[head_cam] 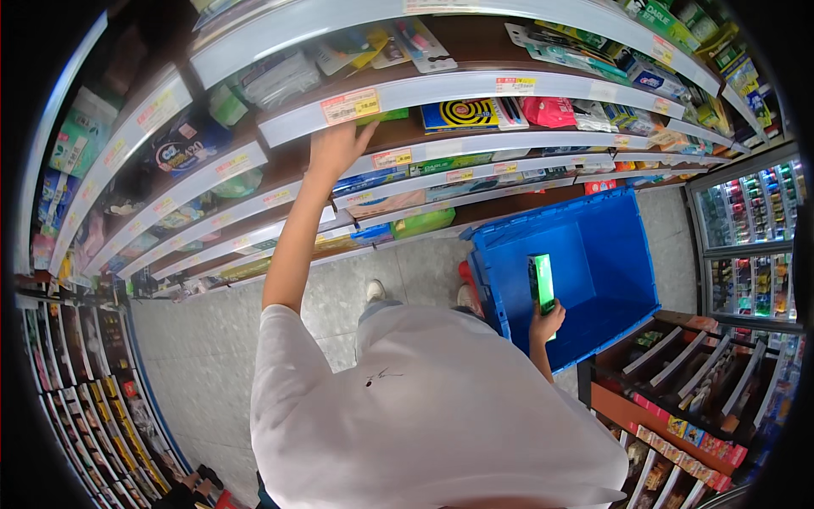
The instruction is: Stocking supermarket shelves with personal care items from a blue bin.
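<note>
My left hand (pixel 336 147) reaches into a shelf under a white price rail (pixel 420 98). Its thumb points right and its fingers are partly hidden by the rail. Right beside them shows the edge of a green box (pixel 391 116); whether the fingers grip it is hidden. On the other side, my right hand (pixel 548 320) holds a narrow green carton (pixel 542 280), probably a toothpaste box, by its lower end. The carton stands nearly upright in view, over a large blue plastic crate (pixel 572 245) whose visible inside shows bare blue walls.
Packs of mosquito coils (pixel 463 116) and a pink packet (pixel 548 112) lie along the same shelf. A glass-door drinks fridge (pixel 747 235) stands at right, near a low rack (pixel 693 362). Another shelf unit (pixel 95 394) lines the left. Another person's feet (pixel 208 477) show at bottom left.
</note>
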